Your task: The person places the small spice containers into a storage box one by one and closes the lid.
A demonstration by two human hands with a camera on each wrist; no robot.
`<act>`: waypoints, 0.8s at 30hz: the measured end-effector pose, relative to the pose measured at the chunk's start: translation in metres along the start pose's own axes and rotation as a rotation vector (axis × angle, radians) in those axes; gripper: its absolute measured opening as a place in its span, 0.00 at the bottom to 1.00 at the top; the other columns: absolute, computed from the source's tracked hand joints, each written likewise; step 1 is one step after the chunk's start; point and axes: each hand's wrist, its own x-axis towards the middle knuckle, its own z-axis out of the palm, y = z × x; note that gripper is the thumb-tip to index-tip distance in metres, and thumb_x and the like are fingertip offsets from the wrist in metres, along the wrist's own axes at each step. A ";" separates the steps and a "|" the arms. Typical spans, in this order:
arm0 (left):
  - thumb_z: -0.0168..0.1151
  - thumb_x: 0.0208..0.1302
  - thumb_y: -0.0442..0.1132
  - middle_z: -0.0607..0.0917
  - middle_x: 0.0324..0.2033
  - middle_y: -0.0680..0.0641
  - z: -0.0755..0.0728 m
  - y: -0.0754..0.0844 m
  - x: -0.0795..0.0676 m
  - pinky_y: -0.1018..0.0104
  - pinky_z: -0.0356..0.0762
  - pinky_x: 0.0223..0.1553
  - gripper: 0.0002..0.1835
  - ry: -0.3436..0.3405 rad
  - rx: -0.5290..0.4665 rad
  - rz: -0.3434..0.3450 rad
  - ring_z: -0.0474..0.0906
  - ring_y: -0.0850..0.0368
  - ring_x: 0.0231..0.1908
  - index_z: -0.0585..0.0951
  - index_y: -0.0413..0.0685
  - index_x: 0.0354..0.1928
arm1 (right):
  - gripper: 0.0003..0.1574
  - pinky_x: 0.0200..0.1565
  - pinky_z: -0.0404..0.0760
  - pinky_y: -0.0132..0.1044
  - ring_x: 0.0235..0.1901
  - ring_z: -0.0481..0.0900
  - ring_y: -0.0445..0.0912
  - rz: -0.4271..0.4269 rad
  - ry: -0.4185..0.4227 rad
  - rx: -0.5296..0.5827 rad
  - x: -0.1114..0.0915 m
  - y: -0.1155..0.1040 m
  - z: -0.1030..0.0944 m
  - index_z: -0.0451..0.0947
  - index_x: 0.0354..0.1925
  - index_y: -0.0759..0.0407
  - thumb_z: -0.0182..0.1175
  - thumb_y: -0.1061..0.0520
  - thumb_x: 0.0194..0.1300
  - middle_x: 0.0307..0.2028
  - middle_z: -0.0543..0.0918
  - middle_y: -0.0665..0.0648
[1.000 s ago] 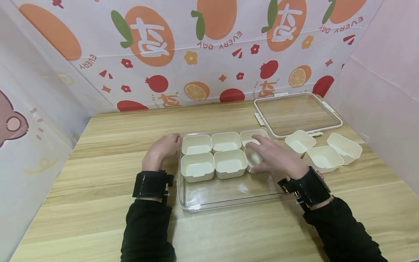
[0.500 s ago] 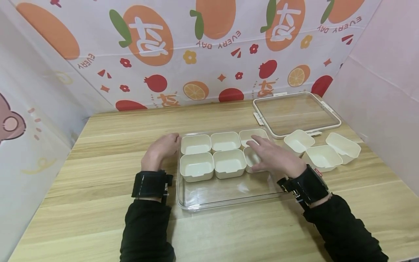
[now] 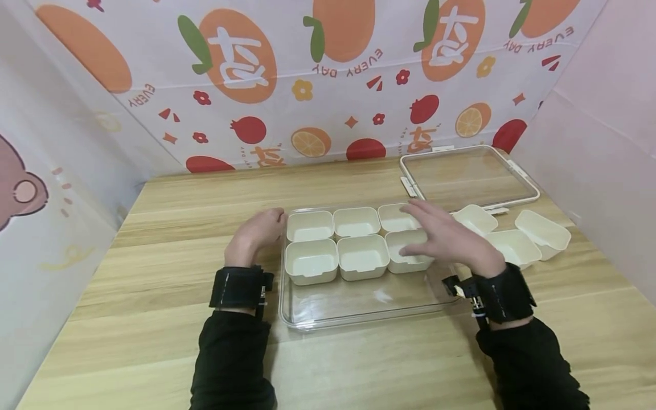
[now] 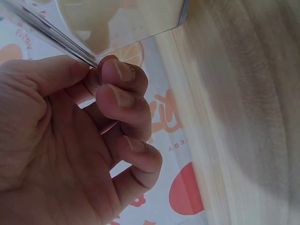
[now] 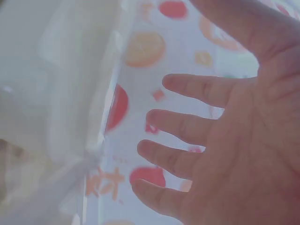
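A clear shallow box (image 3: 359, 302) stands mid-table with several cream cups in two rows at its far side. My left hand (image 3: 255, 233) is at its left wall; in the left wrist view thumb and curled fingers (image 4: 123, 97) pinch the clear rim (image 4: 56, 35). My right hand (image 3: 456, 239) hovers over the box's right side, fingers spread and holding nothing, right beside the front-right cup (image 3: 402, 263). In the right wrist view its palm (image 5: 243, 154) and straight fingers show, apart from a blurred pale cup (image 5: 79, 70).
Three loose cream cups, one of them the far right cup (image 3: 545, 230), sit on the table right of the box, partly behind my right hand. Behind them lies a clear lid (image 3: 468, 176) with a white rim and clips. A printed cloth (image 3: 328, 114) backs the wooden table (image 3: 154, 319).
My right hand has let go of the front-right cup and moved right and up, its fingers spreading. That cup stays in its row. My left hand keeps its place on the rim.
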 end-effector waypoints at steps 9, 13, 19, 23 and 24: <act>0.33 0.71 0.41 0.68 0.23 0.43 -0.001 0.001 0.000 0.55 0.67 0.33 0.16 -0.010 0.001 -0.005 0.67 0.49 0.29 0.69 0.43 0.32 | 0.39 0.58 0.54 0.61 0.61 0.52 0.59 0.103 0.190 0.039 -0.012 0.016 -0.030 0.62 0.59 0.64 0.61 0.45 0.57 0.61 0.61 0.68; 0.32 0.71 0.41 0.67 0.22 0.44 0.001 0.001 0.001 0.56 0.67 0.30 0.16 -0.026 0.005 -0.008 0.67 0.50 0.27 0.69 0.43 0.31 | 0.37 0.58 0.52 0.62 0.61 0.51 0.59 0.133 0.205 0.028 -0.017 0.023 -0.033 0.64 0.57 0.65 0.62 0.46 0.57 0.60 0.62 0.68; 0.32 0.71 0.41 0.70 0.25 0.42 0.001 0.000 0.001 0.53 0.68 0.36 0.17 -0.033 -0.003 -0.013 0.69 0.49 0.30 0.71 0.40 0.40 | 0.33 0.58 0.52 0.63 0.60 0.53 0.60 0.134 0.223 0.020 -0.018 0.029 -0.033 0.67 0.55 0.66 0.63 0.50 0.55 0.59 0.63 0.69; 0.31 0.71 0.42 0.70 0.26 0.42 -0.001 0.001 0.001 0.53 0.68 0.36 0.17 -0.026 -0.015 -0.016 0.69 0.48 0.31 0.71 0.40 0.41 | 0.33 0.57 0.53 0.64 0.59 0.53 0.62 0.157 0.235 0.022 -0.022 0.037 -0.038 0.66 0.54 0.67 0.63 0.51 0.55 0.59 0.61 0.71; 0.31 0.71 0.42 0.70 0.25 0.42 -0.001 0.002 0.002 0.53 0.68 0.36 0.17 -0.026 -0.015 -0.019 0.69 0.48 0.30 0.71 0.40 0.39 | 0.34 0.57 0.53 0.64 0.59 0.53 0.62 0.172 0.234 0.021 -0.023 0.041 -0.039 0.66 0.55 0.68 0.63 0.52 0.55 0.59 0.61 0.71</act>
